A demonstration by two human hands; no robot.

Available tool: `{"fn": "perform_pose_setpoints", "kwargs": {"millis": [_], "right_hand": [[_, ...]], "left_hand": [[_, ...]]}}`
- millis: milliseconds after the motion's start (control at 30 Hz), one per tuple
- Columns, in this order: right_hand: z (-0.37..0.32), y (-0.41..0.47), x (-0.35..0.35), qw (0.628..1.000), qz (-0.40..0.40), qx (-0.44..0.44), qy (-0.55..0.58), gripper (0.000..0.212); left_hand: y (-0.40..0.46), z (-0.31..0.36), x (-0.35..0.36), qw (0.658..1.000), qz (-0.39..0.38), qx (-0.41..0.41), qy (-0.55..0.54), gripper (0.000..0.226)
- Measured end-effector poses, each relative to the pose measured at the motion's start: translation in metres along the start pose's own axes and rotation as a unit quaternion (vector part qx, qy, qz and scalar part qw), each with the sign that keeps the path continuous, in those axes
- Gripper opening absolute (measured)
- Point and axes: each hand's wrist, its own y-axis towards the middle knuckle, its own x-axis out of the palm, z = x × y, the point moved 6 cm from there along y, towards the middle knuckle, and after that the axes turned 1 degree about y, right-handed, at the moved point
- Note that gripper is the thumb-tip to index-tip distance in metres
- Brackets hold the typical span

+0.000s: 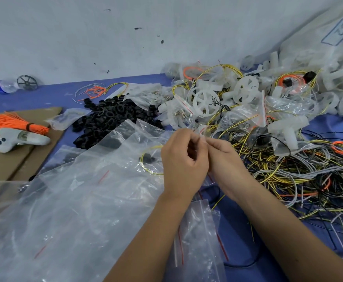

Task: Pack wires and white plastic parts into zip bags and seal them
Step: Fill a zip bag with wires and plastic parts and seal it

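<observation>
- Pinching the top edge of a small zip bag (202,132), the left hand (183,157) and the right hand (224,157) meet at the middle of the blue table (237,237), fingers curled round the thin plastic by its red zip line.
- The bag's body is mostly hidden behind the hands, so what it holds cannot be told for certain; a yellow wire loop (150,159) with a small black piece shows just left of the left hand, seemingly under clear plastic.
- Judging by the grip, the step in hand is either opening the mouth or pressing the zip closed; which of the two cannot be told.
- A loose tangle of wires (300,180) lies to the right of the hands, well within reach.
- White plastic parts (206,102), spoked wheels among them, sit beyond the hands, mixed with packed bags (245,117).
- Empty zip bags (97,190) spread across the near left, some over a heap of black rings (109,117).
- If sealing, the next move calls for running the pinched fingertips along the zip, keeping the two strips aligned and wire ends clear of the track.
- If opening, it calls for parting the lips wide enough to take a coiled wire and a white part.
</observation>
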Motion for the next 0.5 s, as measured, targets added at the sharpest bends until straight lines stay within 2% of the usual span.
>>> {"fn": "perform_pose_setpoints", "kwargs": {"millis": [33, 100, 233, 300, 400, 467, 500], "right_hand": [[-0.005, 0.001, -0.006, 0.993, 0.037, -0.043, -0.100, 0.035], [-0.013, 0.001, -0.011, 0.952, 0.094, -0.109, -0.270, 0.049], [-0.006, 0.000, -0.008, 0.939, 0.096, -0.089, -0.317, 0.072], [0.000, 0.001, 0.002, 0.961, 0.027, -0.080, -0.263, 0.071], [0.011, 0.002, 0.020, 0.990, -0.122, -0.008, -0.072, 0.055], [0.015, 0.002, 0.022, 0.989, -0.140, 0.034, -0.019, 0.054], [0.014, 0.004, 0.020, 0.991, -0.125, 0.029, -0.037, 0.055]], "left_hand": [[0.000, -0.002, 0.002, 1.000, -0.007, -0.011, 0.000, 0.020], [0.000, -0.008, 0.005, 0.999, -0.021, -0.039, 0.004, 0.022], [-0.001, -0.017, 0.006, 0.997, -0.013, -0.078, -0.003, 0.026], [0.000, -0.016, 0.003, 0.997, 0.001, -0.072, -0.017, 0.026], [0.002, -0.014, -0.002, 0.997, 0.029, -0.063, -0.024, 0.026], [0.001, -0.017, -0.003, 0.997, 0.034, -0.070, -0.016, 0.026], [0.001, -0.018, -0.001, 0.997, 0.027, -0.074, -0.011, 0.027]]}}
